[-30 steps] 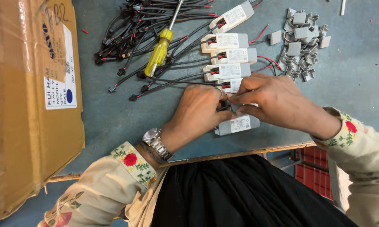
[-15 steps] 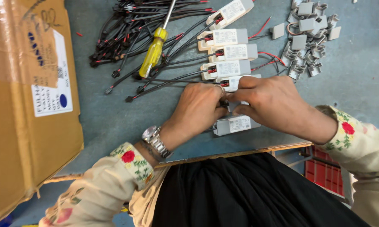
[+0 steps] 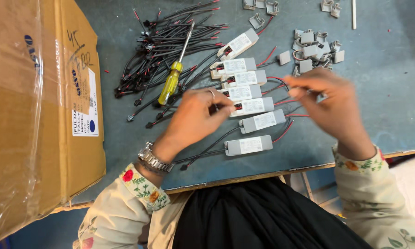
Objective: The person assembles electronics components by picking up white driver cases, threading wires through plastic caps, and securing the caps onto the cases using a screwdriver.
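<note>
Several grey-white rectangular driver modules lie in a staggered row on the blue-grey table, each with black and red leads. My left hand, a metal watch on its wrist, pinches the wire end of one module in the middle of the row. My right hand hovers to the right of the row, its fingertips drawn together above a red lead. Motion blur hides whether it holds anything. Two more modules lie nearer to me.
A yellow-handled screwdriver rests on a bundle of black and red wires. A pile of small grey caps sits at the back right. A large cardboard box stands on the left. The table's front edge runs just before my lap.
My hands were together over one module near the table edge. They have now separated: the left stays at the row, and the right has lifted away to the right.
</note>
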